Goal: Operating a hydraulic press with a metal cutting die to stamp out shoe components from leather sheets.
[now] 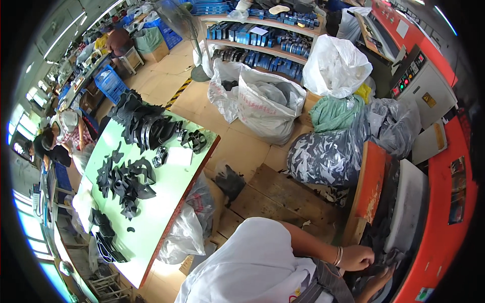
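My left hand, with bangles at its wrist, is closed at the near end of the red machine. What its curled fingers hold, if anything, is hidden. Just below it, my right hand has its fingers together against a dark grey piece of sheet material. More dark material lies around both hands, beside a pale grey block on the machine.
Cut black pieces lie in heaps on a pale green table. Stuffed sacks and a clear bag of scraps stand on the floor. Behind them is a shelf of blue blocks. A control box sits on the machine.
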Action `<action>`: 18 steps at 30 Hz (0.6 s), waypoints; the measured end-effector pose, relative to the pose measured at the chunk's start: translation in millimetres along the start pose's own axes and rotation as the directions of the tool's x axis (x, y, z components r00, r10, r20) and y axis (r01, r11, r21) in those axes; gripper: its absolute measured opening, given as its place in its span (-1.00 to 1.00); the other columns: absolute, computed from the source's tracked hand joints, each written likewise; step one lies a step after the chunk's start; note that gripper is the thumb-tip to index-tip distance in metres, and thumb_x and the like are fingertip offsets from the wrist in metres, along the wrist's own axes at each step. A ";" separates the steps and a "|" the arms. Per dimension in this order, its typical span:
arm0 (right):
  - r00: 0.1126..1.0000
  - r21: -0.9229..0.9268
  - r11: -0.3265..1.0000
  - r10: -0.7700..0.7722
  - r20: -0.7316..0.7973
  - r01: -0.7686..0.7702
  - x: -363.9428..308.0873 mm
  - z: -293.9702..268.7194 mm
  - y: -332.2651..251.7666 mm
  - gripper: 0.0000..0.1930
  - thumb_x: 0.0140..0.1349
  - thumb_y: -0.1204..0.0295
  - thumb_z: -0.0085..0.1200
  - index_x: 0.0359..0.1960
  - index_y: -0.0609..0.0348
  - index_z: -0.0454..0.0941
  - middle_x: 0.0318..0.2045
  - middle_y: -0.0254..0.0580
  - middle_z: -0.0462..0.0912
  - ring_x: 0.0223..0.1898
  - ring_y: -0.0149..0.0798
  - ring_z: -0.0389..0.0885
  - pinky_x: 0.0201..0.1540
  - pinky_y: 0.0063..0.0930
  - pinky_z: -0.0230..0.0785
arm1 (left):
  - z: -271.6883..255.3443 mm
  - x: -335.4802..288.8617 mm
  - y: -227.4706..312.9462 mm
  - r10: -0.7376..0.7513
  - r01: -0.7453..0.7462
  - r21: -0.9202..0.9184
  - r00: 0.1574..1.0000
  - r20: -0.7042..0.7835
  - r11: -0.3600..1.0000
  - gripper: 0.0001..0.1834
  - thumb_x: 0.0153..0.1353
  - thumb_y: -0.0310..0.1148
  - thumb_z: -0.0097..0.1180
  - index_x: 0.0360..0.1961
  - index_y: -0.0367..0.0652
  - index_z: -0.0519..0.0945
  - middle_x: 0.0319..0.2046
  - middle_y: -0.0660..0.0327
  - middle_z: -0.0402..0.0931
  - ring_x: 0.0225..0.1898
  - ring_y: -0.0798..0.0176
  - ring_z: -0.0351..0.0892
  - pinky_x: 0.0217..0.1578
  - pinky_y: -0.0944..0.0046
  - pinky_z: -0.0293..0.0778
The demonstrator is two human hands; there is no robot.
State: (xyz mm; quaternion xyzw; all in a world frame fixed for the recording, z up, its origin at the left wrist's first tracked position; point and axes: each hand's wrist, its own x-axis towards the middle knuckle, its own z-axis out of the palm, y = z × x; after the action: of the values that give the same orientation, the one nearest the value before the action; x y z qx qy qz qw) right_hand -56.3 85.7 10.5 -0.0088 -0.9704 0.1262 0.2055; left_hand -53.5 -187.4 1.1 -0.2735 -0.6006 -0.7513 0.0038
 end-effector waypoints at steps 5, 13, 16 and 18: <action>0.917 0.318 0.919 -0.316 0.243 0.232 -46.6 -58.2 -110.3 -0.62 0.47 0.23 -0.33 -0.06 0.35 0.39 -0.21 -0.10 0.51 -0.13 -0.22 0.48 -0.03 -0.41 0.33 | 19.6 -10.4 21.4 -0.202 0.210 -0.138 0.977 0.069 0.968 -0.62 0.32 -0.21 0.01 0.02 -0.27 0.40 -0.17 0.04 0.47 -0.09 0.06 0.51 -0.07 0.17 0.41; 0.966 0.399 0.897 -0.243 0.084 0.191 -125.5 -103.8 -116.9 -0.80 0.38 0.39 -0.09 -0.12 0.27 0.43 -0.26 -0.23 0.50 -0.30 -0.38 0.48 -0.26 -0.52 0.34 | 81.0 -65.1 46.9 -0.219 0.222 -0.075 0.975 0.049 0.972 -0.62 0.24 -0.21 0.12 -0.05 -0.28 0.48 -0.15 0.05 0.47 -0.05 0.06 0.48 -0.01 0.20 0.37; 0.961 0.671 0.716 0.001 0.277 -0.194 -156.2 -118.6 -94.8 -0.77 0.34 0.41 -0.04 -0.09 0.32 0.46 -0.21 -0.11 0.54 -0.24 -0.28 0.53 -0.19 -0.45 0.39 | 99.0 -84.9 56.2 -0.199 0.200 -0.038 0.979 0.038 0.979 -0.62 0.15 -0.26 0.22 -0.10 -0.31 0.52 -0.20 0.06 0.47 -0.14 0.09 0.52 -0.08 0.22 0.41; 0.892 0.757 0.492 0.101 0.440 -0.430 -174.4 -126.7 -81.4 -0.75 0.31 0.42 -0.01 -0.07 0.35 0.47 -0.17 -0.03 0.57 -0.20 -0.21 0.57 -0.15 -0.40 0.42 | 104.5 -97.6 67.3 -0.221 0.225 -0.093 0.974 0.053 0.970 -0.61 0.07 -0.30 0.29 -0.13 -0.32 0.56 -0.22 0.08 0.50 -0.18 0.10 0.56 -0.11 0.24 0.44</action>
State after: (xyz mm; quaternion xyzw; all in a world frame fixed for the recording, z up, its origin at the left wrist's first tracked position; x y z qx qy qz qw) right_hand 156.9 25.5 73.6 -0.0396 -0.7948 0.6055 -0.0080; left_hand 94.5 -143.1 34.7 -0.2200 -0.5899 -0.7696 -0.1068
